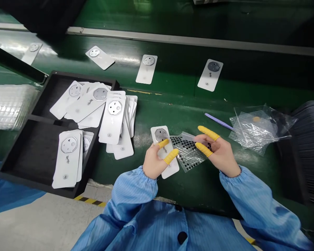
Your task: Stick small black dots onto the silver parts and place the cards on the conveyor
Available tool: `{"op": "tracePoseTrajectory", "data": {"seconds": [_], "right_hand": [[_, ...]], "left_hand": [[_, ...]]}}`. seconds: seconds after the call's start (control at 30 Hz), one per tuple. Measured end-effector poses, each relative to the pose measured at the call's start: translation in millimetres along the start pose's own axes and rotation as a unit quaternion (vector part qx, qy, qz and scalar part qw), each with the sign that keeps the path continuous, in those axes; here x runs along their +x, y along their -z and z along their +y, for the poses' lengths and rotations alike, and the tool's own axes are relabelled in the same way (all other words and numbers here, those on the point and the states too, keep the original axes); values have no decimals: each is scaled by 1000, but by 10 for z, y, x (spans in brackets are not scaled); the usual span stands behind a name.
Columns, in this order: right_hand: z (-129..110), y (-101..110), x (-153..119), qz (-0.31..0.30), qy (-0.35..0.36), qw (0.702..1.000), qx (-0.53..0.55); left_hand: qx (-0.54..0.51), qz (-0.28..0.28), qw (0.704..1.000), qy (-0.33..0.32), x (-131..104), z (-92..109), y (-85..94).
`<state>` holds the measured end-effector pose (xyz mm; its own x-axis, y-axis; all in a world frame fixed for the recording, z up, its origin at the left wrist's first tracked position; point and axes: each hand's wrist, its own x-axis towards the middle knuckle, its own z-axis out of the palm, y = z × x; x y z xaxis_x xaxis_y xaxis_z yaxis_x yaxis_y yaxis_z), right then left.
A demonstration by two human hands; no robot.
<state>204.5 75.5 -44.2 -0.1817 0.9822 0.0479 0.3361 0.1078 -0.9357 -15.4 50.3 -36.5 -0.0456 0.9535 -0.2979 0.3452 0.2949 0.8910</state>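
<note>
A white phone back cover (pixel 170 169) with a grey octagonal camera area lies tilted in front of me. My left hand (pixel 157 158), with yellow finger cots on thumb and index finger, is closed on it. Just to its right is a clear sheet (pixel 189 158) dotted with rows of small black round pieces; its left edge meets the cover. My right hand (pixel 216 150) pinches the sheet's right side, the thumb over it and the cotted index finger lifted away. The undersides of both hands are hidden.
A black divided tray (pixel 23 153) at left holds several white covers, and more stacked covers (pixel 112 118) overlap its right edge. Single covers (pixel 146 71) lie along the green bench behind. Purple tweezers (pixel 218 122) touch crumpled clear sheets (pixel 259 132). A dark stack (pixel 311 146) stands far right.
</note>
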Motion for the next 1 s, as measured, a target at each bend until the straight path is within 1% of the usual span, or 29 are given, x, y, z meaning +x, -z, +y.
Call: {"op": "tracePoseTrajectory", "data": {"seconds": [0.03, 0.07, 0.1, 0.13, 0.17, 0.2, 0.23, 0.27, 0.3, 0.37, 0.43, 0.5, 0.57, 0.8, 0.83, 0.9, 1.0], "right_hand": [[-31, 34, 30, -22, -4, 1000, 17], [-57, 60, 55, -29, -1, 1000, 12], [-80, 75, 73, -15, 10, 1000, -18], [-104, 78, 81, 17, 34, 997, -66], [-129, 69, 79, 58, 70, 988, -123], [-155, 49, 68, 92, 118, 973, -175], [-181, 19, 51, 105, 168, 957, -213], [-202, -18, 31, 91, 217, 944, -231], [-217, -58, 10, 57, 256, 936, -233], [-218, -135, -23, -12, 299, 929, -218], [-185, -194, -42, -40, 310, 927, -210], [-139, -229, -55, -39, 308, 928, -205], [-102, -248, -66, -37, 306, 930, -201], [-30, -361, -57, -15, 342, 916, -208], [-14, -387, -51, -10, 336, 920, -200], [14, -436, -42, -8, 298, 939, -170], [40, -478, -37, -23, 237, 962, -135]], "left_hand": [[-24, -7, 1000, 5, 19, 24, -43], [-52, -15, 998, 11, 34, 41, -77], [-82, -20, 996, 18, 42, 50, -103], [-111, -24, 993, 25, 42, 56, -121], [-136, -24, 990, 31, 34, 61, -133], [-154, -23, 987, 34, 19, 66, -138], [-164, -26, 986, 32, 0, 74, -139], [-166, -31, 985, 26, -20, 84, -135], [-161, -38, 986, 16, -40, 95, -128], [-129, -45, 990, -22, -70, 113, -110], [-80, -40, 993, -78, -85, 115, -92], [-38, -38, 990, -130, -91, 95, -79], [-8, -38, 986, -162, -94, 61, -71], [60, -30, 981, -183, -96, -32, -57], [68, -31, 980, -187, -91, -37, -55], [83, -37, 977, -193, -75, -49, -52], [89, -44, 978, -184, -50, -82, -45]]}}
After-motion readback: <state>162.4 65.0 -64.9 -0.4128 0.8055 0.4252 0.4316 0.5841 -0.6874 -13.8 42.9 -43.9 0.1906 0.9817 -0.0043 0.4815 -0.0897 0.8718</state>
